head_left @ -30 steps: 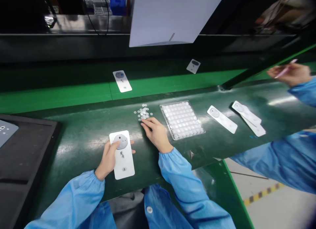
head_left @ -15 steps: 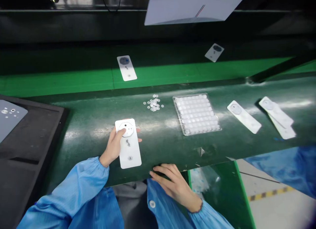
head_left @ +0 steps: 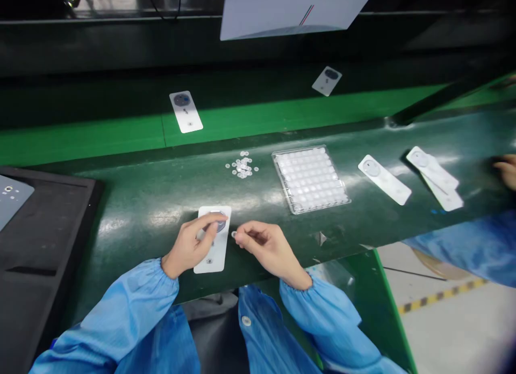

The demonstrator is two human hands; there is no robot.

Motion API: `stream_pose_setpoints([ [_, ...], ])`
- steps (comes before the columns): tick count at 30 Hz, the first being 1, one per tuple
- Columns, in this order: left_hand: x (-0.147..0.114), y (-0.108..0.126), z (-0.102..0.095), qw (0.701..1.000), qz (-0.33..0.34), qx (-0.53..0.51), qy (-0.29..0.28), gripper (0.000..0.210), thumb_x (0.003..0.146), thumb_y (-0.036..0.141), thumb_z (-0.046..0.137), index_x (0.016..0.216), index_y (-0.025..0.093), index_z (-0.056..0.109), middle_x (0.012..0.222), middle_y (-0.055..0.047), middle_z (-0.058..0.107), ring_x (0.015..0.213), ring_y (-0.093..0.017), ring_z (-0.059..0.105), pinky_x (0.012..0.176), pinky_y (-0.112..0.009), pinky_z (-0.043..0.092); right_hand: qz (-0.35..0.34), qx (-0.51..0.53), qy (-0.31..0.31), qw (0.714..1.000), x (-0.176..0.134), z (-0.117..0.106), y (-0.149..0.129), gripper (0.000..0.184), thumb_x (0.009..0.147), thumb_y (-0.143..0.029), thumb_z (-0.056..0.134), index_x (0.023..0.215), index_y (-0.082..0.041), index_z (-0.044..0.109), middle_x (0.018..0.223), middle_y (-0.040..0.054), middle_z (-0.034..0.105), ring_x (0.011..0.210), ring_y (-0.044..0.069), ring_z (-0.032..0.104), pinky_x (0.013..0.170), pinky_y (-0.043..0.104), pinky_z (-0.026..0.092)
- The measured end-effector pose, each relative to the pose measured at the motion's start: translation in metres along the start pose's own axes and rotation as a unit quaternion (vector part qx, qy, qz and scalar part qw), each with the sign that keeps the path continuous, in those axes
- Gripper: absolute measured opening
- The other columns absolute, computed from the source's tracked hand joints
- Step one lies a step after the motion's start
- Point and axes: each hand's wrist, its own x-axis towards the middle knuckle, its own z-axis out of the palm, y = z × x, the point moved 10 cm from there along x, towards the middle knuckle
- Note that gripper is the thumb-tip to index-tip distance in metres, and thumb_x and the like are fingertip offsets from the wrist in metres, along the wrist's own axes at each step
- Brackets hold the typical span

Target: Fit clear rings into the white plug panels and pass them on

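Below my left hand (head_left: 193,242), a white phone back cover (head_left: 217,256) with a dark grey camera disc lies on the green bench. The thumb and fingertips of that hand press at the disc and cover part of it. Just right of the cover, my right hand (head_left: 268,245) pinches a small whitish round piece (head_left: 234,234) between thumb and forefinger. Beyond both hands lies a loose pile of small clear round pieces (head_left: 242,167). A clear plastic tray (head_left: 291,210) filled with rows of white round parts sits to the pile's right.
More white covers (head_left: 387,180) lie on the right of the bench, two overlapping (head_left: 443,188). Two others rest at the back, one on the green strip (head_left: 187,113). A black tray (head_left: 52,218) stands at left. At right, a co-worker's sleeve (head_left: 463,250) and hand reach in.
My right hand has risen from the bench's front edge to beside the cover and now pinches a small round piece. The cover has shifted slightly right; its disc looks darker. A co-worker's hand has appeared.
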Motion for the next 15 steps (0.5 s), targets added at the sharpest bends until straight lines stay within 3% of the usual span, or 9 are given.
stream_pose_setpoints([
  [3,-0.001,0.020,0.001,0.990,0.131,0.060,0.002,0.028,0.089,0.023,0.075,0.116,0.022,0.078,0.111,-0.008,0.080,0.102,-0.023,0.077,0.093,-0.028,0.060,0.031,0.006,-0.058,0.998,0.015,0.006,-0.007,0.041,0.085,-0.056,0.074,0.077,-0.016,0.069,0.064,0.0002,0.061,0.056,0.011,0.051,0.053,0.024,0.042],
  [5,-0.002,0.025,0.003,0.983,0.170,0.067,0.005,0.030,0.086,0.022,0.078,0.116,0.024,0.079,0.112,-0.006,0.080,0.098,-0.021,0.078,0.088,-0.026,0.062,0.048,0.001,-0.079,0.996,0.017,0.009,-0.008,0.043,0.085,-0.058,0.074,0.076,-0.016,0.068,0.064,-0.0003,0.059,0.055,0.010,0.048,0.051,0.024,0.039],
  [10,0.000,0.023,-0.001,0.986,0.152,0.060,0.033,0.020,0.087,0.021,0.077,0.106,0.026,0.082,0.098,-0.002,0.082,0.087,-0.018,0.078,0.081,-0.023,0.062,0.080,0.016,-0.079,0.994,0.016,0.014,0.000,0.044,0.081,-0.059,0.077,0.077,-0.016,0.070,0.062,-0.0010,0.058,0.048,0.008,0.043,0.044,0.023,0.033],
  [15,0.000,0.020,-0.003,0.990,0.129,0.045,0.038,0.013,0.088,0.025,0.076,0.100,0.025,0.082,0.096,-0.002,0.082,0.088,-0.018,0.078,0.084,-0.025,0.062,0.080,0.024,-0.054,0.995,0.014,0.013,0.004,0.041,0.083,-0.057,0.076,0.081,-0.016,0.072,0.062,0.0002,0.063,0.044,0.009,0.050,0.043,0.023,0.039],
])
